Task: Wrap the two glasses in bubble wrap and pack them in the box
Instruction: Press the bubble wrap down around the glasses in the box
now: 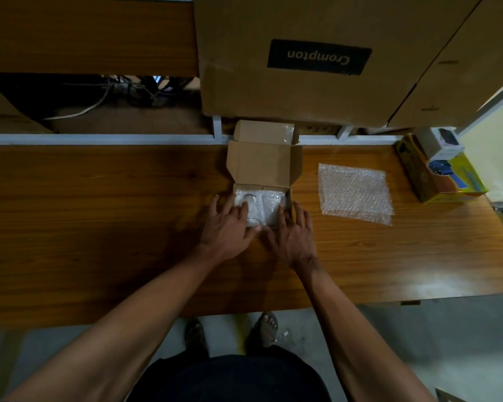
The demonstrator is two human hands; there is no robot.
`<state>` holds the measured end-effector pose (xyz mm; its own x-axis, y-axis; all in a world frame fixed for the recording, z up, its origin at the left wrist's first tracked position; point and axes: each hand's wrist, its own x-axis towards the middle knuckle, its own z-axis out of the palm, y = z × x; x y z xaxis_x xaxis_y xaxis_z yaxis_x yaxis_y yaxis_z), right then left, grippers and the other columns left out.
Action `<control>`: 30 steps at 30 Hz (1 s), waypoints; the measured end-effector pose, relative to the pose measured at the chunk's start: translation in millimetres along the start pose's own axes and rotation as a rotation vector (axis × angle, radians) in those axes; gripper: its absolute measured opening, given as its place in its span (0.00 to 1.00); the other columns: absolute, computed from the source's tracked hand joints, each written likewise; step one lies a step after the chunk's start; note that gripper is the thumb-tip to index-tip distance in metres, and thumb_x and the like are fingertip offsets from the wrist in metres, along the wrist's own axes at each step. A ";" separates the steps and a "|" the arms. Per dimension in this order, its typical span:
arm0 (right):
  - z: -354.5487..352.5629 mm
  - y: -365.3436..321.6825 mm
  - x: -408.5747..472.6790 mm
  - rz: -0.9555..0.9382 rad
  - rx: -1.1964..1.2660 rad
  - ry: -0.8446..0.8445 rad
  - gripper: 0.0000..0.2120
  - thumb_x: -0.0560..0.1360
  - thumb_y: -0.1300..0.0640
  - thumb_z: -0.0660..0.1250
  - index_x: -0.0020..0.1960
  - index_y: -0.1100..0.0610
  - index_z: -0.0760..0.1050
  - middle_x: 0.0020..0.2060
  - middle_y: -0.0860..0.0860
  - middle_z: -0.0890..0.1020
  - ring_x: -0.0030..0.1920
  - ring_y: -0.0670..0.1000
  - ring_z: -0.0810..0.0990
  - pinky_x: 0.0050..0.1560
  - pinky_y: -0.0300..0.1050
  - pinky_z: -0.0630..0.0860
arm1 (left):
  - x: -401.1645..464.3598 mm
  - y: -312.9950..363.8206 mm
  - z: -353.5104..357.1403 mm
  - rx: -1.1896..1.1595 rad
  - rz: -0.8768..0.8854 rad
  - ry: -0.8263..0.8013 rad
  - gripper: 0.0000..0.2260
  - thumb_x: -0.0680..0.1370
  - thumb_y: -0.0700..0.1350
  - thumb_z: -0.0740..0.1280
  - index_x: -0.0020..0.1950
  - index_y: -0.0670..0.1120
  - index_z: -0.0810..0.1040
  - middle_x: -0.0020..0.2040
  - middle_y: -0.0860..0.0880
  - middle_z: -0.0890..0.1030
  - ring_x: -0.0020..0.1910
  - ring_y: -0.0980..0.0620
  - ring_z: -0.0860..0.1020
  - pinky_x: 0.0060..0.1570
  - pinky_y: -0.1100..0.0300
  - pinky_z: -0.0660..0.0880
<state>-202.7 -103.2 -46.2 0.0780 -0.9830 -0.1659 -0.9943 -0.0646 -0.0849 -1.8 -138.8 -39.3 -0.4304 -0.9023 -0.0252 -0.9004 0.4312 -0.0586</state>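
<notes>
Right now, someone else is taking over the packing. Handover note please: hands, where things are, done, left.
Left hand: open, fingers resting on the left bubble-wrapped bundle in the small brown cardboard box.
Right hand: open, fingertips on the right bubble-wrapped bundle, at the box's right wall.
Things: both bundles lie side by side inside the box, lid flaps open. A spare clear bubble wrap sheet lies flat on the wooden table, right of the box.
Done: it seems both glasses are wrapped and in the box.
Left: settle the bundles, close the lid.
</notes>
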 end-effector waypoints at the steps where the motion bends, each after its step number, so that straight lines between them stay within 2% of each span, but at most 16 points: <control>1: 1.9 2.1 -5.1 -0.022 -0.031 0.050 0.36 0.84 0.34 0.48 0.81 0.59 0.62 0.77 0.59 0.71 0.82 0.62 0.57 0.80 0.62 0.51 | -5.5 -2.5 -1.0 0.002 0.021 0.054 0.34 0.80 0.68 0.54 0.72 0.43 0.75 0.66 0.43 0.82 0.76 0.42 0.67 0.74 0.35 0.56; 3: 8.3 7.8 -14.1 -0.071 -0.076 0.149 0.29 0.83 0.35 0.55 0.69 0.56 0.73 0.66 0.57 0.81 0.76 0.62 0.67 0.75 0.64 0.62 | -14.2 -7.9 -0.7 0.002 0.053 0.099 0.28 0.78 0.67 0.60 0.65 0.46 0.78 0.63 0.45 0.81 0.72 0.43 0.70 0.69 0.37 0.60; 5: 12.2 11.8 -19.2 -0.088 -0.082 0.177 0.21 0.83 0.38 0.61 0.64 0.54 0.74 0.64 0.55 0.83 0.74 0.62 0.70 0.71 0.64 0.67 | -19.2 -12.4 2.3 0.001 0.079 0.087 0.24 0.78 0.65 0.62 0.63 0.48 0.78 0.64 0.47 0.79 0.71 0.44 0.71 0.66 0.39 0.62; 8: 13.3 11.7 -17.1 -0.078 -0.055 0.175 0.14 0.82 0.44 0.65 0.62 0.51 0.73 0.64 0.53 0.83 0.73 0.62 0.70 0.69 0.65 0.68 | -22.5 -16.8 7.6 0.003 0.106 0.066 0.18 0.80 0.60 0.64 0.62 0.50 0.80 0.64 0.50 0.79 0.71 0.46 0.70 0.65 0.40 0.63; 13: 11.1 14.3 -17.2 -0.083 -0.080 0.229 0.15 0.80 0.48 0.70 0.64 0.51 0.75 0.63 0.55 0.79 0.67 0.61 0.71 0.64 0.61 0.70 | -18.4 -18.2 2.5 -0.014 0.139 0.089 0.11 0.79 0.54 0.70 0.58 0.51 0.82 0.60 0.51 0.81 0.69 0.45 0.72 0.64 0.40 0.63; 16: 10.5 15.4 -19.8 -0.063 -0.091 0.218 0.18 0.76 0.52 0.75 0.63 0.51 0.75 0.62 0.55 0.80 0.64 0.62 0.73 0.60 0.60 0.72 | -19.8 -17.4 3.1 -0.044 0.138 0.059 0.13 0.77 0.53 0.71 0.60 0.52 0.81 0.61 0.52 0.80 0.69 0.45 0.72 0.63 0.40 0.62; 20: 5.3 16.3 -12.4 -0.070 -0.129 0.150 0.18 0.78 0.54 0.70 0.67 0.49 0.76 0.63 0.53 0.82 0.65 0.61 0.73 0.59 0.59 0.70 | -14.8 -14.2 1.4 -0.057 0.104 0.002 0.12 0.79 0.55 0.68 0.59 0.54 0.83 0.61 0.55 0.79 0.70 0.47 0.69 0.62 0.41 0.59; 25: -6.0 20.7 -7.2 -0.154 -0.137 0.198 0.16 0.80 0.45 0.67 0.65 0.49 0.75 0.64 0.54 0.78 0.62 0.60 0.72 0.57 0.57 0.68 | -3.7 -10.9 -9.1 -0.065 0.171 0.111 0.17 0.78 0.61 0.63 0.58 0.53 0.82 0.59 0.53 0.80 0.65 0.47 0.71 0.60 0.43 0.63; 27: -6.5 18.5 -5.5 -0.175 -0.115 0.195 0.17 0.80 0.45 0.68 0.67 0.46 0.75 0.65 0.56 0.75 0.62 0.60 0.72 0.56 0.57 0.69 | 1.9 -6.5 -11.8 -0.108 0.177 0.123 0.21 0.78 0.62 0.62 0.64 0.53 0.79 0.65 0.53 0.79 0.68 0.46 0.70 0.61 0.43 0.64; 30: -1.5 17.0 -4.2 -0.184 -0.126 0.149 0.15 0.80 0.42 0.68 0.65 0.42 0.78 0.69 0.55 0.71 0.63 0.60 0.70 0.57 0.58 0.71 | 18.7 -1.3 -16.5 -0.104 0.139 -0.045 0.29 0.79 0.64 0.56 0.77 0.53 0.70 0.77 0.54 0.70 0.76 0.44 0.62 0.66 0.40 0.61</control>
<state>-220.0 -100.5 -45.4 0.2558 -0.9667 -0.0118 -0.9664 -0.2560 0.0243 -9.7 -156.2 -23.2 -0.5500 -0.8322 -0.0709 -0.8352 0.5475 0.0515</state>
